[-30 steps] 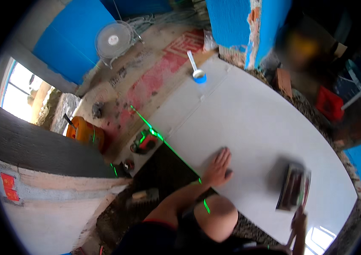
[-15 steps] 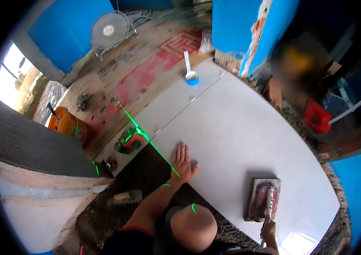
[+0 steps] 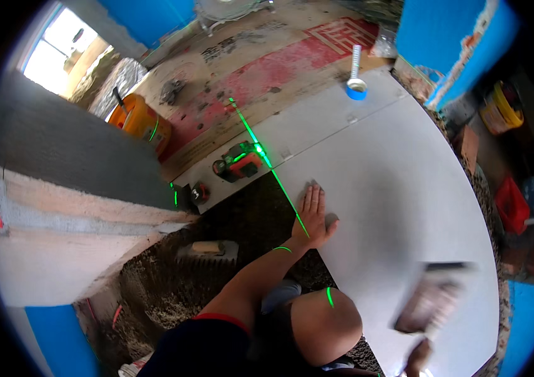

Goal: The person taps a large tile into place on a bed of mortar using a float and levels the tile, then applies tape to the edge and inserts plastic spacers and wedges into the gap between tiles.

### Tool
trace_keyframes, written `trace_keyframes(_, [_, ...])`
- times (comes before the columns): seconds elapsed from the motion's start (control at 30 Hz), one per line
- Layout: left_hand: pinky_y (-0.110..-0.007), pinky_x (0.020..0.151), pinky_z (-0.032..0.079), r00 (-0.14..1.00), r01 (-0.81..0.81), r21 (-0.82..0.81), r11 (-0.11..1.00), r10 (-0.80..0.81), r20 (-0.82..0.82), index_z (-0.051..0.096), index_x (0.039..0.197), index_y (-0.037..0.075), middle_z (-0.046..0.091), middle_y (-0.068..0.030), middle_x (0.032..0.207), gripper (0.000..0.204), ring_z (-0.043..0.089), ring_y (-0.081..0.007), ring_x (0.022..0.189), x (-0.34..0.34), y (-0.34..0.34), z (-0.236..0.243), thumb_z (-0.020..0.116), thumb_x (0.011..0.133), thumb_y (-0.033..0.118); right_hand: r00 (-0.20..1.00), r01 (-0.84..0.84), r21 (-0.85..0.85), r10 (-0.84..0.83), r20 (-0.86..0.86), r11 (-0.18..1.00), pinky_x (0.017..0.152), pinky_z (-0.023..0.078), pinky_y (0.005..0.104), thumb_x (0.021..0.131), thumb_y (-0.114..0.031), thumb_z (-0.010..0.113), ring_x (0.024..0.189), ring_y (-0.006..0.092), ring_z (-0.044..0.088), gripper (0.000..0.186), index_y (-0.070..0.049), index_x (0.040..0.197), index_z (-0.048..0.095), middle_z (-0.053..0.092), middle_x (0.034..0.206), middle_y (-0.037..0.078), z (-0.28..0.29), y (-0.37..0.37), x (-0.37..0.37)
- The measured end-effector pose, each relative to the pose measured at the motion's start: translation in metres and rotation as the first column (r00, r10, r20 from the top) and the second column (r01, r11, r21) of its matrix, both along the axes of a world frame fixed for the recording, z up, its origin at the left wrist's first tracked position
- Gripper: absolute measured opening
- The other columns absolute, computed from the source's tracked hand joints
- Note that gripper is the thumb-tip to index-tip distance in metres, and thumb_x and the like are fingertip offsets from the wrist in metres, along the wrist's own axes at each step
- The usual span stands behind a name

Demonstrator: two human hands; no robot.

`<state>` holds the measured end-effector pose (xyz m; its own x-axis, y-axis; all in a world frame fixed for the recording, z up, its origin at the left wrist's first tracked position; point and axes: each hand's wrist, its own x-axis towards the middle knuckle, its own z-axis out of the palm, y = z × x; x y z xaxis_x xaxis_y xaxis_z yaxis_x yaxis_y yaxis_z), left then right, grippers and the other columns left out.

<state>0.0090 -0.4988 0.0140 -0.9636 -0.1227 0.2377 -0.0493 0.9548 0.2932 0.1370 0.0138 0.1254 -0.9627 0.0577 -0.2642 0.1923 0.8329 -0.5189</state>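
Observation:
My left hand (image 3: 315, 217) lies flat on the large pale grey tile (image 3: 392, 157), fingers spread, near the tile's left edge. My right hand (image 3: 418, 359) is closed around the pale handle of a rectangular, reddish-brown float-like tool (image 3: 429, 301) over the tile's near right part. Motion blurs this tool, and I cannot tell whether it touches the tile. A green laser line runs from a laser level (image 3: 240, 161) past my left fingers. The laser level and a tape measure (image 3: 200, 193) stand on a narrower tile strip left of my hand.
A notched trowel (image 3: 209, 249) lies on dark mortar (image 3: 154, 283) beside my left forearm. Blue tape and a white striped stick (image 3: 356, 70) sit at the far tile. An orange bucket (image 3: 143, 122) stands by the grey wall (image 3: 85, 141). A yellow bucket (image 3: 501, 112) is at right.
The view has shifted, so the scene sits lower and farther right. My left hand stays flat on the tile. The tool in my right hand has turned and is now blurred by motion.

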Motion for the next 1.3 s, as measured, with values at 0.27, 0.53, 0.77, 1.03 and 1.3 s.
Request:
trace_keyframes(0.27, [-0.057,0.126,0.017,0.978,-0.08,0.021,0.997,0.075,0.194,0.029,0.154,-0.015,0.023,-0.0345,0.164,0.094,0.017,-0.049,0.155,0.003,-0.003,0.012,0.053,0.096,0.056,0.928,0.109,-0.447,0.07,0.366,0.888,0.042,0.042,0.0327,0.102,-0.035,0.058,0.051,0.0186,0.056,0.029,-0.007,0.097,0.054,0.059,0.069,0.003,0.112,-0.027,-0.116])
trace_keyframes(0.53, [-0.058,0.125,0.019,0.977,-0.207,0.049,0.977,0.204,0.07,0.028,0.153,-0.016,0.021,-0.0345,0.164,0.093,0.019,-0.0496,0.154,0.012,-0.01,0.003,0.056,0.096,0.053,0.977,-0.208,-0.144,0.198,-0.08,0.968,0.055,0.048,0.0401,0.109,-0.038,0.042,0.059,0.0294,0.061,0.048,0.0,0.089,0.064,0.066,0.072,0.016,0.055,-0.074,-0.076])
trace_keyframes(0.77, [-0.058,0.125,0.018,0.964,-0.246,0.075,0.966,0.236,0.123,0.031,0.151,-0.016,0.02,-0.0351,0.164,0.09,0.018,-0.0514,0.154,0.012,-0.008,0.013,0.059,0.095,0.048,0.859,-0.28,-0.127,0.307,0.409,0.952,0.064,0.052,0.0479,0.104,-0.045,0.055,0.069,0.0384,0.067,0.05,0.0,0.086,0.066,0.064,0.07,0.021,0.068,-0.119,-0.14])
trace_keyframes(1.03, [-0.06,0.125,0.019,0.966,-0.257,0.07,0.964,0.254,0.046,0.028,0.153,-0.017,0.02,-0.0371,0.163,0.089,0.02,-0.0519,0.153,0.018,-0.004,-0.001,0.057,0.095,0.045,0.973,-0.121,-0.593,-0.023,-0.23,0.796,0.043,0.04,0.033,0.106,-0.056,0.047,0.049,0.0194,0.055,0.053,-0.005,0.093,0.059,0.063,0.07,0.007,0.105,-0.073,-0.129])
trace_keyframes(1.3, [-0.059,0.125,0.019,0.965,-0.253,0.078,0.964,0.245,0.094,0.028,0.152,-0.018,0.022,-0.0369,0.163,0.087,0.021,-0.0527,0.153,0.015,-0.007,0.013,0.052,0.098,0.045,0.818,-0.15,-0.175,0.221,0.53,0.973,0.043,0.041,0.0376,0.105,-0.062,0.047,0.044,0.0217,0.054,0.064,-0.006,0.076,0.056,0.054,0.055,0.007,0.023,-0.151,-0.151])
